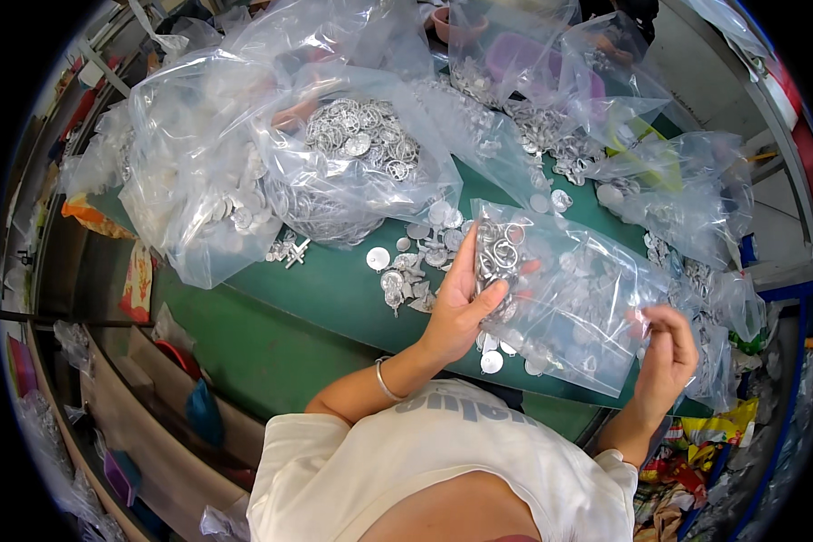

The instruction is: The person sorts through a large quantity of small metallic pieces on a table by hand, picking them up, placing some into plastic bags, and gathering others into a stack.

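Note:
A clear plastic bag (596, 312) is stretched between my two hands above the green table. Silver ring-shaped metal pieces (501, 253) are gathered in its left end. My left hand (465, 312) is closed around that end, with the thumb in front of the pieces and the other fingers partly behind the plastic. At the bag's right edge, my right hand (667, 352) has its fingers curled in and the fingertips at the plastic. Beneath and beside the bag lie loose silver charms (425, 262) and a round silver disc (378, 259).
Large clear bags of silver metal pieces (361, 135) cover the far left of the green table (334, 303). More bagged pieces (677, 181) stand at the right, near a purple basket (542, 63). Shelving with a blue item (204, 413) is at the lower left.

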Demonstrator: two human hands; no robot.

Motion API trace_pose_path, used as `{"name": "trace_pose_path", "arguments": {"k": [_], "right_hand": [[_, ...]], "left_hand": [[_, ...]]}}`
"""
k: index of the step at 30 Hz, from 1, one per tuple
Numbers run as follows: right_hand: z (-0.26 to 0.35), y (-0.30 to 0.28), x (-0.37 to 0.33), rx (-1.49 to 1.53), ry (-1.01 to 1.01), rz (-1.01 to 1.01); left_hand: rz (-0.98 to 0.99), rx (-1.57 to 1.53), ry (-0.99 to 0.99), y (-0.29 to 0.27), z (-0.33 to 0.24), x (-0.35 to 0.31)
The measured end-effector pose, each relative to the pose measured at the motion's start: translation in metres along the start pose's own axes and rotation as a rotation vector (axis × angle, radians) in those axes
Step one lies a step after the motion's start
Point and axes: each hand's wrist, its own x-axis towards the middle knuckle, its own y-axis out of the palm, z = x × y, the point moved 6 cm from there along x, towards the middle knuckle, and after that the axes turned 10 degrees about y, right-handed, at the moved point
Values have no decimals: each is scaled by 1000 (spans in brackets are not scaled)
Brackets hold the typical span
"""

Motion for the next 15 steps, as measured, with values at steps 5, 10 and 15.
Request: {"name": "trace_pose_path", "arguments": {"k": [5, 10, 15], "right_hand": [[2, 0, 9, 46, 132, 54], [4, 23, 9, -418, 298, 442], [22, 37, 11, -729, 236, 459]], "left_hand": [[3, 38, 40, -1, -1, -2], [-4, 39, 54, -2, -2, -3], [-20, -21, 53, 0, -2, -4]]}}
